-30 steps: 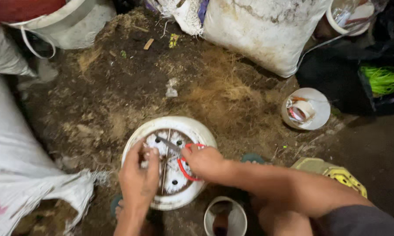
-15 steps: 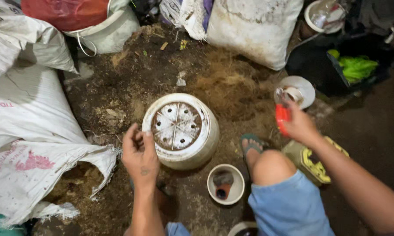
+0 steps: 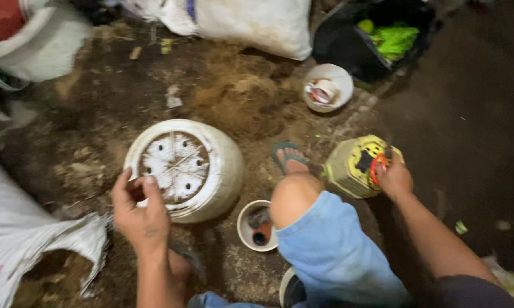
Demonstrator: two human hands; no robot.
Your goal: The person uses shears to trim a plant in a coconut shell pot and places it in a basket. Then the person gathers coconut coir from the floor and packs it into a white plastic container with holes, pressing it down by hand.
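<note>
A white plastic pot (image 3: 211, 171) lies upside down on the dirt floor, its base with several drain holes facing up. My left hand (image 3: 138, 212) grips the pot's near-left rim, fingers curled over the edge. My right hand (image 3: 392, 178) is out to the right, closed around a tool with red handles (image 3: 375, 169) and resting against a yellow-green plastic container (image 3: 351, 165) on the ground. My knee in blue shorts (image 3: 319, 239) and a sandalled foot (image 3: 289, 157) sit between the two hands.
A small white cup (image 3: 257, 227) with dark contents stands below the pot. A white bowl (image 3: 327, 87) sits at the back right, next to a black bag with green material (image 3: 391, 39). White sacks (image 3: 257, 23) lie at the back and at the left (image 3: 23, 239).
My right hand left the pot's base and swung right with the red-handled tool, down to the yellow-green container. My left hand stayed on the pot's rim. The camera moved closer.
</note>
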